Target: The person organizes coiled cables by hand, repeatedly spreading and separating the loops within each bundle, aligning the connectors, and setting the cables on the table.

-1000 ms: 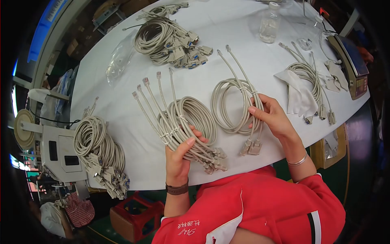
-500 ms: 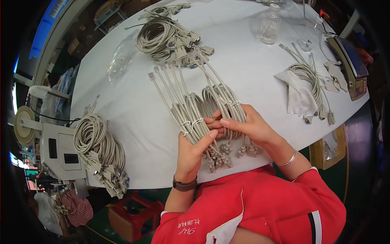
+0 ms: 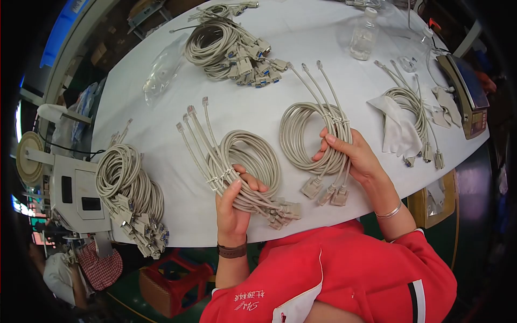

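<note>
My left hand (image 3: 236, 207) is wrapped round a bundle of coiled grey cables (image 3: 250, 156), whose clear plugs point up and whose grey connectors hang at the lower right. White ties hold these coils. On the right, my right hand (image 3: 353, 156) grips another tied bundle of coiled cables (image 3: 293, 137). Three clear plugs stick up from it, and its connectors hang just above the table's near edge. A gap of white cloth separates the two bundles.
A big cable pile (image 3: 212, 46) lies at the back, another (image 3: 124, 177) at the left beside a machine (image 3: 81, 199). Cables (image 3: 406, 102) with white cloth, a bottle (image 3: 363, 35) and a scale (image 3: 466, 97) are at the right. A person (image 3: 62, 277) is at the lower left.
The bundles met in the middle half a second ago and are now apart. The right-hand bundle shows three plugs, where it showed two a second ago.
</note>
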The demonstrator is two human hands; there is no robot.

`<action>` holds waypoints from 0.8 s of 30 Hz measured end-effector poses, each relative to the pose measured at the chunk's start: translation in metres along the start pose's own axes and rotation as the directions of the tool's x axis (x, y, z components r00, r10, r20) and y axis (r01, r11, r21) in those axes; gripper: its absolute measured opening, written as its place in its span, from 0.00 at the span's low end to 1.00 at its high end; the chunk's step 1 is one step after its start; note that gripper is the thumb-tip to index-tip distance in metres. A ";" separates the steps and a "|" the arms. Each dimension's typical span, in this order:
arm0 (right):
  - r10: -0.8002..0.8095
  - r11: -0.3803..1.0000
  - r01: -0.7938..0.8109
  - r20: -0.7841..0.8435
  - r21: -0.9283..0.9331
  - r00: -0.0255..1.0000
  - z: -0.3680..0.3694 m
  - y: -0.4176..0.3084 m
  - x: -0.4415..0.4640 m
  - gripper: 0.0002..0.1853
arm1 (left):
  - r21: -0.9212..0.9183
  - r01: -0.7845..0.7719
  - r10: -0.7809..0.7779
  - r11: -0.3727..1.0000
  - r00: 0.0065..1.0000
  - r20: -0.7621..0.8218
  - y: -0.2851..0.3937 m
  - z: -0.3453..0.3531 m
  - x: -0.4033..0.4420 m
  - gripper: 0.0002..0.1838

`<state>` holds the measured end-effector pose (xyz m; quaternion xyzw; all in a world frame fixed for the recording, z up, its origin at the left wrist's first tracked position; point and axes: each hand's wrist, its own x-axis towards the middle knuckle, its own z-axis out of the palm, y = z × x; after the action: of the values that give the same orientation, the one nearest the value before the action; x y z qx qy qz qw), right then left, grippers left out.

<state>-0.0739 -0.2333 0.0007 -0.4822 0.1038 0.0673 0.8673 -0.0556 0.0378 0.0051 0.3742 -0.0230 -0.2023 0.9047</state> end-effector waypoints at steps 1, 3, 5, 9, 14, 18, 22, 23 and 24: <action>-0.004 1.000 0.004 -0.006 -0.012 1.000 0.001 0.000 0.000 0.14 | -0.090 0.019 -0.019 0.996 1.000 0.007 0.000 0.002 0.001 0.15; 0.053 0.997 -0.051 0.032 -0.065 0.998 0.003 0.002 0.001 0.15 | -0.076 0.038 -0.037 0.996 0.999 0.014 0.000 0.007 0.004 0.17; 0.072 0.986 -0.057 0.094 -0.159 0.993 0.013 0.002 -0.002 0.16 | 0.112 0.043 -0.043 0.993 0.999 -0.004 -0.002 0.019 0.006 0.17; -0.088 0.952 0.155 0.249 -0.263 0.964 0.059 0.006 -0.003 0.17 | 0.474 -0.005 -0.006 0.880 1.000 0.022 -0.010 0.037 0.014 0.19; 0.020 0.995 -0.012 0.075 -0.104 0.997 0.031 -0.003 0.002 0.16 | 0.359 0.046 -0.020 0.932 0.997 -0.077 0.007 0.024 0.005 0.17; 0.011 0.997 -0.009 0.031 -0.071 0.999 0.021 -0.003 0.004 0.15 | 0.303 0.021 0.025 0.953 0.989 -0.147 0.010 0.015 -0.001 0.17; -0.006 0.996 0.009 0.031 -0.088 1.000 0.015 0.000 0.005 0.15 | 0.293 0.007 0.051 0.956 0.980 -0.190 0.013 -0.001 -0.003 0.17; 0.001 0.997 0.001 0.016 -0.073 1.000 0.014 -0.001 0.004 0.15 | 0.275 0.008 0.049 0.962 0.979 -0.200 0.015 -0.005 -0.004 0.17; 0.008 0.998 -0.008 0.003 -0.057 1.000 0.012 -0.001 0.004 0.15 | 0.257 0.009 0.046 0.966 0.976 -0.210 0.016 -0.008 -0.005 0.17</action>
<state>-0.0679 -0.2233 0.0068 -0.5063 0.1025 0.0745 0.8530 -0.0531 0.0555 0.0105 0.5073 0.0454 -0.1474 0.8479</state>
